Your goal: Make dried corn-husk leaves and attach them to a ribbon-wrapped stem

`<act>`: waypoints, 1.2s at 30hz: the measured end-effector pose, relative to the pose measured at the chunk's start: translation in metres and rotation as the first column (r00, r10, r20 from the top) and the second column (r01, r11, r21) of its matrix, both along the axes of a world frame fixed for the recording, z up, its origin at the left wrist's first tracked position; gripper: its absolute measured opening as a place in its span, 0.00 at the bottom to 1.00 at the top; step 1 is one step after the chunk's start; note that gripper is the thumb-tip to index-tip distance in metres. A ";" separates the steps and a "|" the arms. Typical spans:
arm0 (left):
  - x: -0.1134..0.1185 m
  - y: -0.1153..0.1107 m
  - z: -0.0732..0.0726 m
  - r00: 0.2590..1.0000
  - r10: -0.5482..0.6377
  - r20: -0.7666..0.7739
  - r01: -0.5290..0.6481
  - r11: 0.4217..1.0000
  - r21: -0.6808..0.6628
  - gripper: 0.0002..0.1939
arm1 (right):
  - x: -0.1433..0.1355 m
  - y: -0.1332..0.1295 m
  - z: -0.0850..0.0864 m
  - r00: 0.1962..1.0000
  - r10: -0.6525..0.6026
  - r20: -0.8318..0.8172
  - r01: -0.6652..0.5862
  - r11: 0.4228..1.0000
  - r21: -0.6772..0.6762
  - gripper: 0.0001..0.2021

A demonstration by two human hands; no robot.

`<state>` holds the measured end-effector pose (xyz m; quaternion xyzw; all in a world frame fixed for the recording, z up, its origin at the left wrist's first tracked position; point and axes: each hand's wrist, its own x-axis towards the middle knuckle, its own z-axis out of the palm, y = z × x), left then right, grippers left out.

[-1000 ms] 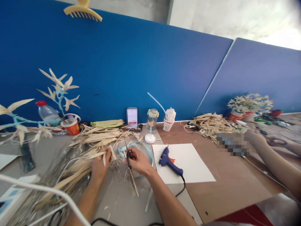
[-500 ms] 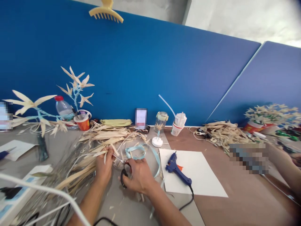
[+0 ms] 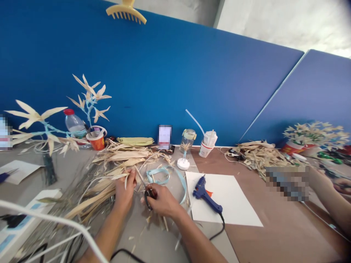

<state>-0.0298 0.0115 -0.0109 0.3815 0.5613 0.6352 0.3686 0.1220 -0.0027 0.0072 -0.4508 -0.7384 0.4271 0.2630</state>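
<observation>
My left hand [image 3: 125,188] pinches a pale strip of dried corn husk [image 3: 126,181] between thumb and fingers. Around the black handles of a pair of scissors [image 3: 142,178] my right hand [image 3: 161,199] is closed, and the blades point up and left, close to my left fingertips. Whether the blades touch the strip I cannot tell. A pile of dried husks [image 3: 124,155] lies just behind and left of my left hand. Light blue ribbon [image 3: 182,186] curls on the table behind my right hand.
A blue glue gun [image 3: 205,195] rests on white paper [image 3: 238,204] to the right. Husk flowers [image 3: 49,118], a bottle [image 3: 74,124] and a power strip [image 3: 30,215] stand at left. A small white stand [image 3: 183,164] is at the back. Another person's arm [image 3: 323,188] reaches in from the right.
The scissors have swung to point more steeply upward, with more of the blades showing. My right hand has turned a little, and my left hand keeps its pinch on the strip.
</observation>
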 end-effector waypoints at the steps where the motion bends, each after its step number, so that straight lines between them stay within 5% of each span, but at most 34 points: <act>1: 0.000 0.001 0.000 1.000 -0.008 -0.009 0.008 1.000 0.016 0.20 | 0.000 0.001 -0.002 1.000 0.005 -0.028 -0.005 1.000 -0.024 0.07; 12: 0.001 0.001 0.002 1.000 0.002 0.012 -0.003 0.999 0.046 0.20 | -0.001 0.005 -0.014 0.973 0.027 -0.229 -0.069 0.982 -0.177 0.06; 30: 0.002 -0.001 0.006 0.999 0.007 0.034 -0.009 0.998 0.063 0.20 | -0.001 0.009 -0.021 0.959 0.002 -0.284 -0.075 0.966 -0.246 0.06; 36: 0.000 0.003 -0.004 0.999 -0.003 0.053 0.001 0.999 0.036 0.19 | 0.001 0.009 -0.019 0.971 -0.036 -0.237 -0.015 0.977 -0.211 0.08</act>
